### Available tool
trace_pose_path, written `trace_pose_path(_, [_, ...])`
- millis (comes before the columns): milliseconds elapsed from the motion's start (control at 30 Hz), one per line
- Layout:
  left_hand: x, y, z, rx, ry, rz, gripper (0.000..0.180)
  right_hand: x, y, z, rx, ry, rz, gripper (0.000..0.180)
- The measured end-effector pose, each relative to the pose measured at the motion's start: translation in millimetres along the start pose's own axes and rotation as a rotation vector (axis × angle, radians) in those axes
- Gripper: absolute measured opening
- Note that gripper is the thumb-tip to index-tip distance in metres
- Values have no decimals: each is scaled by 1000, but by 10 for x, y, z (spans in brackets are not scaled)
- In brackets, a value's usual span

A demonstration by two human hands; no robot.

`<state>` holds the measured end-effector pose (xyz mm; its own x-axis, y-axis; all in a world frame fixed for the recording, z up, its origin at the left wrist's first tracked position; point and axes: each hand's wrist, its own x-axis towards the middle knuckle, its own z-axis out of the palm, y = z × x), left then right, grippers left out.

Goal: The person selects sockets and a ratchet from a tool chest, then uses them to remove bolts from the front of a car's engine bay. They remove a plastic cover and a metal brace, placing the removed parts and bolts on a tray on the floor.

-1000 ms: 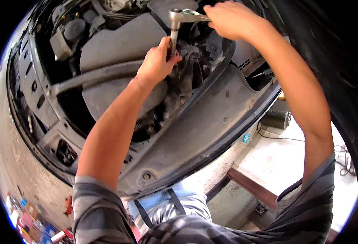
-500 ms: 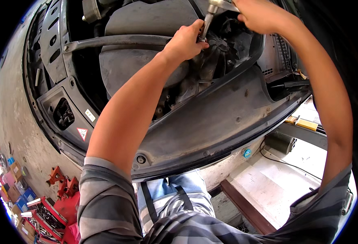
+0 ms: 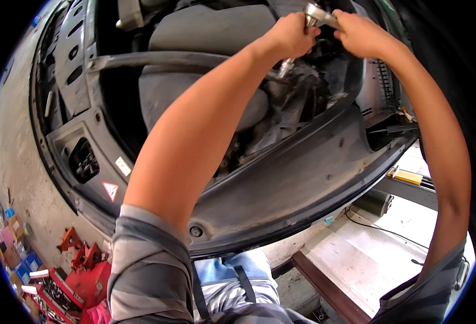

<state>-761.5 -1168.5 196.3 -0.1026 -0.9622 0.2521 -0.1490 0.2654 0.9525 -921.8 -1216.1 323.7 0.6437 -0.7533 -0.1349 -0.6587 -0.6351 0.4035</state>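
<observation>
Held up above dark, dusty engine parts [image 3: 303,89], near the right edge of a large matte-grey rounded plastic engine cover [image 3: 203,29]: a polished silver metal ratchet with a rounded head [image 3: 314,9]. Probably at the step of setting or turning a fastener, to judge from both hands on the tool. Wrapped in the grip of the left hand [image 3: 293,35], just below the head: a slim silver metal extension shaft [image 3: 310,20]. Clasped in the grip of the right hand [image 3: 360,34]: the ratchet's handle, its far end covered. Along the shaft, a long axis tilted off upright, slanting from the head down and leftward toward a shiny metal lower end [image 3: 285,68]; along the handle, a line pointing right and slightly down in the view. Impossible to tell whether seated on anything below. Called for next, presumably: steadying the shaft with the left, checking its alignment, then swinging the handle with the right.
</observation>
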Motion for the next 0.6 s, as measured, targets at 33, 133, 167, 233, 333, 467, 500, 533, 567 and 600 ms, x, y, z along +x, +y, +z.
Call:
trace_pose_path(33, [-55,-120,-87,179,101,62,28,9,-373,-285,129,-112,35,31])
trace_pose_path(133, [-225,-4,-97,171,230,56,31,85,-406,-393,197,-150,-85,34])
trace_pose_path(167, [-202,-31,-82,99,219,-1,31,95,-341,-339,220,-79,-189,35])
trace_pose_path(233, [-146,-53,-52,10,214,-37,33,153,-205,-316,46,-28,-165,34])
trace_pose_path(333, [-152,-59,82,-188,111,-90,37,252,46,152,46,152,-105,36])
trace_pose_path(467, [-203,-130,116,-252,183,-87,30,621,-39,364,255,188,-118,30])
trace_pose_path(500, [-198,-119,161,-226,246,-43,29,643,-2,311,227,136,-171,25])
trace_pose_path(533, [-258,-141,149,-185,318,-14,28,613,-139,163,121,12,-30,21])
trace_pose_path(567, [-276,-102,179,-138,338,-49,27,467,-293,-103,-1,-110,113,19])
trace_pose_path(600, [-262,-75,232,-97,357,-30,26,282,-428,-379,-46,-188,119,22])
